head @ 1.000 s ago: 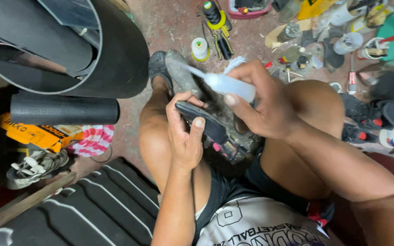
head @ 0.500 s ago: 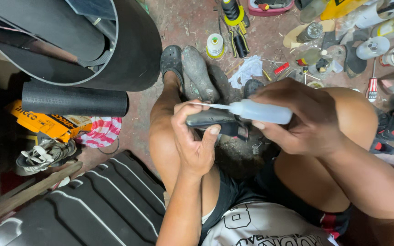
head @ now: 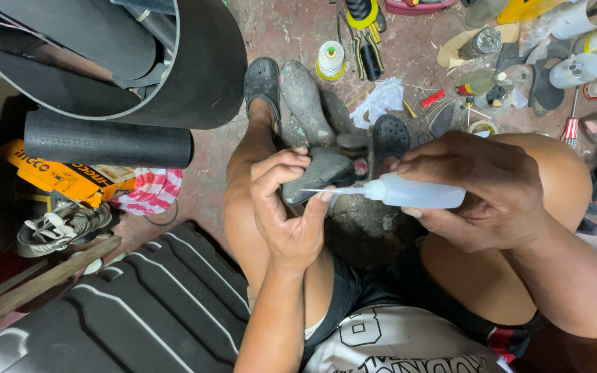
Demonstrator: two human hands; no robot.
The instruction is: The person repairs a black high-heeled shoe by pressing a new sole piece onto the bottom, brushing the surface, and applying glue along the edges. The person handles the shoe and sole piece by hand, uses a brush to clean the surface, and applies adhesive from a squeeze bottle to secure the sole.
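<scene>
Sole piece (head: 320,174) (dark, curved) is clamped over the lap by the left hand (head: 286,207), fingers wrapped around it, its edge exposed to the squeeze bottle (head: 416,195) gripped by the right hand (head: 481,190) for nozzle access.

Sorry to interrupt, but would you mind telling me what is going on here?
A person sits on the floor with a shoe repair in hand. The left hand grips a dark sole piece between the knees. The right hand holds a white squeeze bottle sideways, its thin nozzle at the piece's edge. Tools, a thread spool and other shoes lie on the floor ahead.
</scene>
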